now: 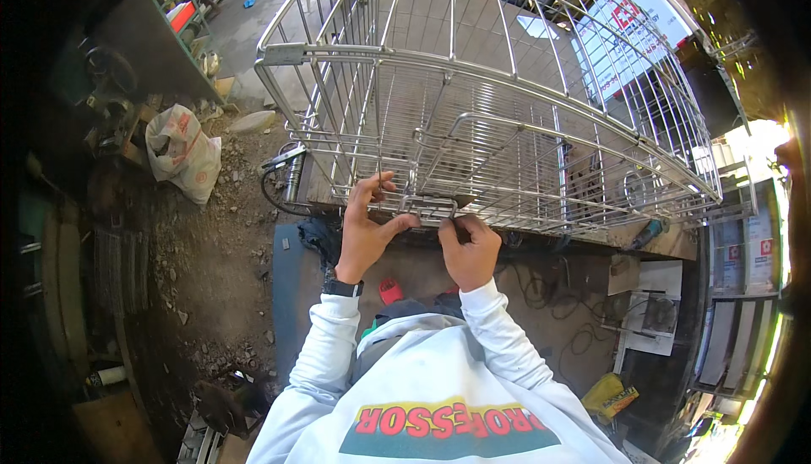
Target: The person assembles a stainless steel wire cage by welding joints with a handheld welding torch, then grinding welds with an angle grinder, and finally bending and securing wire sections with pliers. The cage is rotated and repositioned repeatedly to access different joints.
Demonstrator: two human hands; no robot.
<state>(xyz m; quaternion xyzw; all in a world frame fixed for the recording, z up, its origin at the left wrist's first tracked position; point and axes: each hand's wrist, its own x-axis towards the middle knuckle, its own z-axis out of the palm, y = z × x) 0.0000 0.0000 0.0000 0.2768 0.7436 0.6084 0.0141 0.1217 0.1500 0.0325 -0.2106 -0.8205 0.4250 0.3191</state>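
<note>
A large silvery wire cage stands on a bench before me, its open grid facing up toward me. At its near lower edge sits a small rectangular wire loop, like a latch or hinge piece. My left hand grips the cage there, its thumb against the loop's left end and its forefinger raised among the upright wires. Closed in a pinch, my right hand presses at the loop's right end. Its fingertips hide whatever small part lies between them.
A teal-bodied power tool lies at the bench's right end, and a metal tool with a black hose at its left. A white sack stands on rubble at left. Cables trail over the floor. Shelves stand far left.
</note>
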